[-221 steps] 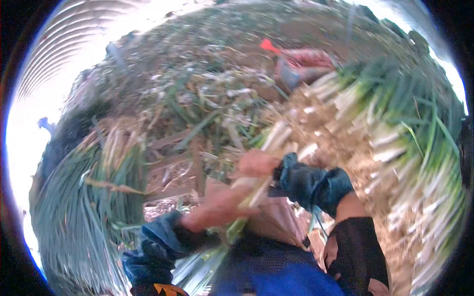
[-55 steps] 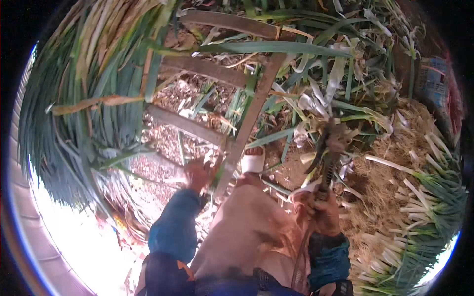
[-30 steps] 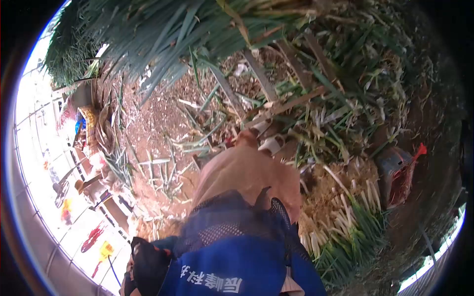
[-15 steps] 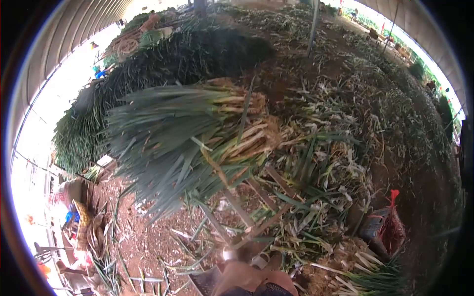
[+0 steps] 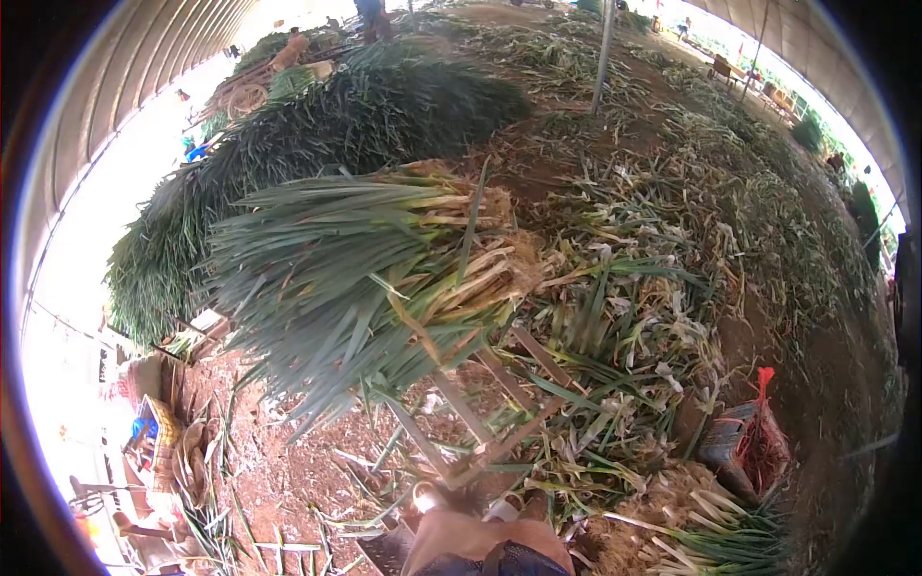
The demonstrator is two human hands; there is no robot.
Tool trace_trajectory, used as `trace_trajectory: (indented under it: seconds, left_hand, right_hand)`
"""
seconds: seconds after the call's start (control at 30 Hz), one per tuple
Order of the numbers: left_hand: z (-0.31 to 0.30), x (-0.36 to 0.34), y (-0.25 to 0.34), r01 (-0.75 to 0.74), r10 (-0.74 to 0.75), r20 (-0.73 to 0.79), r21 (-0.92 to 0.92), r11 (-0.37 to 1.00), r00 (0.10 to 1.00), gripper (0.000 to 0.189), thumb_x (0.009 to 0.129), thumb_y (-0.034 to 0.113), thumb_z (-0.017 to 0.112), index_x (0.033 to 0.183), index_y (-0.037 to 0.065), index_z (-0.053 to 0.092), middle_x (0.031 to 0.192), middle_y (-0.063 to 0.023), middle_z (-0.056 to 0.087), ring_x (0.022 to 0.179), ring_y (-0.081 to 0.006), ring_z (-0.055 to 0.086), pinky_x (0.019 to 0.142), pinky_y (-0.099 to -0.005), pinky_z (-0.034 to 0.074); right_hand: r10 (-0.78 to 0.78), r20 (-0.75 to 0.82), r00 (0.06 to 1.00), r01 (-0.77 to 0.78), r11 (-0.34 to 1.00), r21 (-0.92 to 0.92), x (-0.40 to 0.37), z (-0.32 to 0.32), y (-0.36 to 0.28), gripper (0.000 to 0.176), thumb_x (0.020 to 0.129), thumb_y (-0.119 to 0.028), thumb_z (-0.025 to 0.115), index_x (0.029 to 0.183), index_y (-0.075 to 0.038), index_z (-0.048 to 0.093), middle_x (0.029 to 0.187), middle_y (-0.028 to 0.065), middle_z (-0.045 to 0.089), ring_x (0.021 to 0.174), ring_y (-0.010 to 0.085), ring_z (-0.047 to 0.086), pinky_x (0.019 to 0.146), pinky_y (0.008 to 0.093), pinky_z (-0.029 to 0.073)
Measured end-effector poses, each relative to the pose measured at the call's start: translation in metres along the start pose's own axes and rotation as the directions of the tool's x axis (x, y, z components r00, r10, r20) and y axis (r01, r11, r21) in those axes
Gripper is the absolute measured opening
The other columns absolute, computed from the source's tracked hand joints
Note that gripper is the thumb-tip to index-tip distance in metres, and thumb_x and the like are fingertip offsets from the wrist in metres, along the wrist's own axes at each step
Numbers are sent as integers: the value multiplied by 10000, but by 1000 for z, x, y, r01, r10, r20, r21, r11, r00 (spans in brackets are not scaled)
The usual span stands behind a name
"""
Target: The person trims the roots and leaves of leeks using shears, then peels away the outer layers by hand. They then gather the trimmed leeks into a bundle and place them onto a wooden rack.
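Note:
Neither of my hands shows in the head view; only my knee in tan trousers and the tips of my white shoes appear at the bottom edge. Straight ahead a big stack of green onions lies on a wooden slatted rack, leaves pointing left, pale stalk ends to the right. Cut leaves and peelings litter the dirt to the right of it. A small pile of trimmed onions lies at the bottom right.
A longer heap of onions runs behind the stack, with a wheeled cart at its far end. A post stands in the dirt beyond. A red mesh bag and crate sit at right. Baskets and clutter line the left edge.
The view has swung up from my lap and the ground to the onion stack and shed. My hands, seen holding an onion and then a tool earlier, have dropped out of sight.

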State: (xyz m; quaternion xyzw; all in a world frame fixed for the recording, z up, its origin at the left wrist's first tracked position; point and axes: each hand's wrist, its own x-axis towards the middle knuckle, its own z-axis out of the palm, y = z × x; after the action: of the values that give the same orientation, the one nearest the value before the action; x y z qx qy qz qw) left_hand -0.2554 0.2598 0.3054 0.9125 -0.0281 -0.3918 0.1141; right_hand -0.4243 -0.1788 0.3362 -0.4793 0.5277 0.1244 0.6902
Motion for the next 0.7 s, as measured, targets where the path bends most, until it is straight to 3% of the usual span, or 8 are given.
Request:
trace_trajectory:
  seconds: [0.3,0.43,0.53,0.57,0.6,0.63,0.67,0.7]
  left_hand:
    - [6,-45,-35,-39,39,1,54,998,999,233,867,252,509,901,33,582,770,-149,556,681,-301,567,561,-419,456]
    - [3,-62,-71,-295,311,-21,263,919,950,229,871,244,509,893,28,579,751,-148,549,658,-297,564,538,-417,454]
    - [-22,31,-98,-419,482,-42,432,799,875,198,848,225,527,893,39,575,782,-140,539,655,-309,537,565,-414,453]
    - [-34,75,-96,-529,550,-220,152,835,806,254,810,274,548,809,23,587,834,-192,583,803,-342,575,648,-453,452]
    - [-71,105,-57,-471,497,-63,237,850,865,257,792,265,576,842,13,589,831,-199,591,823,-352,573,668,-447,443]
    - [-151,76,46,-447,423,-145,-251,859,895,254,789,221,606,921,4,596,904,-217,594,853,-339,581,690,-435,452]
    - [-145,124,41,-570,524,-272,-126,812,807,326,776,196,644,1028,-3,583,965,-226,593,884,-319,588,723,-409,460]
    - [-182,132,87,-636,605,-200,-198,746,771,414,786,213,655,1110,-17,540,994,-211,596,902,-295,589,757,-395,463]
  right_hand:
    - [-31,-2,1000,31,992,120,-45,-9,-14,227,820,-128,506,1009,-6,533,778,120,620,621,200,614,502,277,483]
    - [-51,-19,999,54,982,180,-88,-1,-17,241,824,-130,504,1025,-2,536,784,121,626,626,202,618,506,276,487]
    - [-115,-32,993,119,968,221,-115,20,-31,251,827,-132,503,1037,0,539,789,123,630,630,203,621,510,275,490]
    - [-142,-56,988,150,964,218,-115,34,-45,254,828,-132,503,1041,1,540,791,123,632,632,204,622,511,275,491]
    - [-183,-79,980,196,956,220,-108,53,-61,257,829,-133,503,1045,2,541,792,123,633,633,204,623,512,275,492]
    - [-126,-157,979,147,980,133,-90,77,-81,249,832,-120,493,1045,0,540,764,108,615,596,191,599,502,269,477]
    - [-287,-208,935,317,940,126,-78,115,-98,203,780,-176,549,950,-72,511,610,-2,469,478,114,462,412,257,370]
    - [-287,-202,936,301,953,42,-51,145,-106,225,787,-186,548,972,-66,501,622,1,477,485,112,466,416,255,374]
